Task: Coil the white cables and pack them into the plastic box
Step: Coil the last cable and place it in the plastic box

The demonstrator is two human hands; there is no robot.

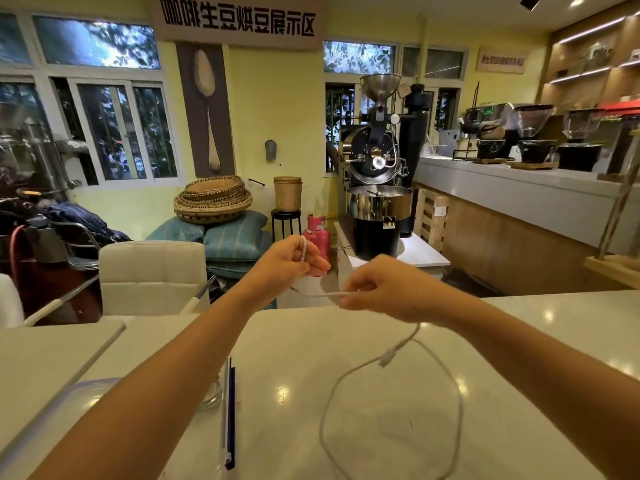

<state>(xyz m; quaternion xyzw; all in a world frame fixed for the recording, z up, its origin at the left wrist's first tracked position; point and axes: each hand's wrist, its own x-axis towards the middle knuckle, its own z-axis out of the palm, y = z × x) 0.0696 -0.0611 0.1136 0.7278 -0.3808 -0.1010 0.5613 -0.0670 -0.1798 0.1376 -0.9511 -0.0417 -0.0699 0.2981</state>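
A coffee shop: a coffee roaster (375,161) stands by a counter (519,192) bearing grinders (530,133).

The left forearm (173,368) and right forearm (526,344) are bare from the lower edge of view to the wrists. The left hand (289,259) and right hand (384,289) are bare too.

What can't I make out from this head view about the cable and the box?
All in the head view:
The box: only a corner shows; the left forearm and the frame edge hide the rest.
The cable: its loop runs off the bottom edge.
The right hand: its back hides the fingertips; the cable there is blurred.
The left hand: curled fingers hide how many turns it holds.
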